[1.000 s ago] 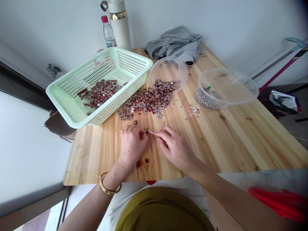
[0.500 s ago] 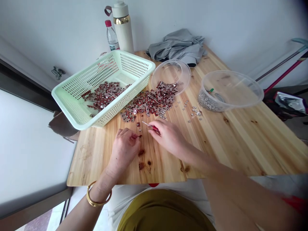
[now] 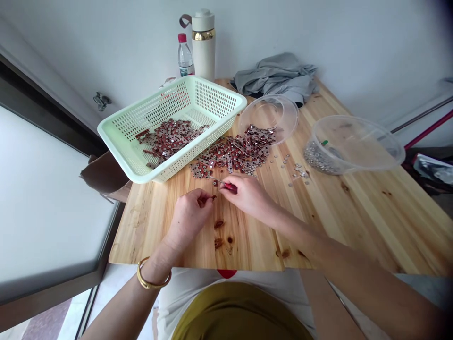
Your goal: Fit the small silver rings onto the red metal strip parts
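A pale wooden table (image 3: 354,212) fills the view from above. On its far left sits a light green plastic basket (image 3: 177,165) with a layer of small red-brown pieces inside. At the far right stands a large clear bowl (image 3: 368,156) with tiny silver bits in its bottom. A crumpled grey cloth (image 3: 279,78) lies at the back edge, with a smaller clear bowl (image 3: 272,111) in front of it. A heap of red-brown pieces (image 3: 235,151) spreads on the table between the basket and the smaller bowl. A white flask (image 3: 203,47) and a water bottle (image 3: 184,59) stand behind the basket.

Near the front, the left hand (image 3: 189,217) has its fingers curled, thumb and forefinger pinched on one small piece (image 3: 213,197) just above the table. The right hand (image 3: 247,196), just beside it, has its fingers closed on a thin tool (image 3: 226,185) with a red handle, its tip pointing at the heap.
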Motion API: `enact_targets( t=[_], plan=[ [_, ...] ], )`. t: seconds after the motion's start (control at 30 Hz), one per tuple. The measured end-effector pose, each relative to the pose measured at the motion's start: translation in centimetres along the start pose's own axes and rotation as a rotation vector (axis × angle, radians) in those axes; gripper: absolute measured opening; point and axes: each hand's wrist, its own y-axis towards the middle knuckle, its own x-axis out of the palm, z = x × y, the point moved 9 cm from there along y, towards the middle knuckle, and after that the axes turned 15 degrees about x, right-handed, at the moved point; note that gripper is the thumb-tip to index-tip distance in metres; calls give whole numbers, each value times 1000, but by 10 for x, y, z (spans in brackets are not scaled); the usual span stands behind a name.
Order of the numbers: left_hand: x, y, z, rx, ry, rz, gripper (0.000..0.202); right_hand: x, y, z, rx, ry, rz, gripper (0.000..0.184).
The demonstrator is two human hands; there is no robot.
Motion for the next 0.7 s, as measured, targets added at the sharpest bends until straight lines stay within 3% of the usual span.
enact_targets(
  t=[0.17,0.4,0.7],
  plan=[
    [17,9,5,-32,-84,-63,7,-20,-24,-4,-127,112,84,11],
    [29,13,22,-6,-179,-104,15,-16,-32,1,-161,-32,103,12],
    [30,10,18,-42,-154,-58,9,-13,-37,-1,-167,-146,35,17]
  ],
)
